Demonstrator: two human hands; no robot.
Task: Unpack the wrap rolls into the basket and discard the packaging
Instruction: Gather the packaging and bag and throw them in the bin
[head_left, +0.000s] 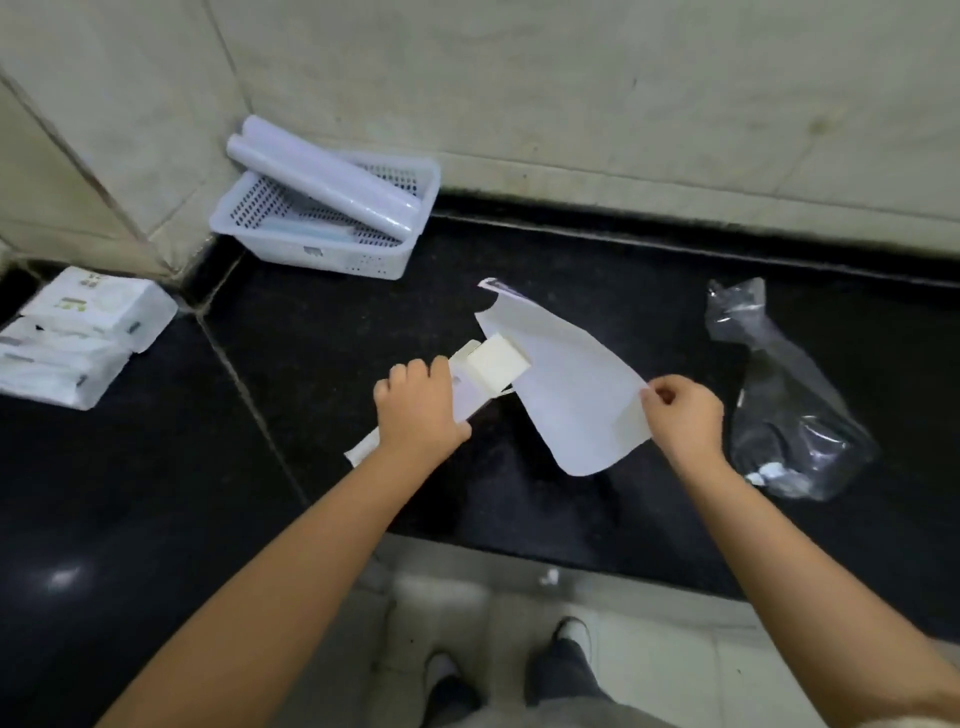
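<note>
Above the black surface (311, 338), the left hand (415, 405) grips the opened carton (467, 379), long axis toward the far-left-corner basket (332, 260), while the right hand (680, 415) pinches its paper sheet (571, 389).

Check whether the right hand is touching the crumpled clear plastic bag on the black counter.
Apart. In the head view the right hand pinches the white paper sheet, and bare black counter shows between it and the clear plastic bag.
</note>
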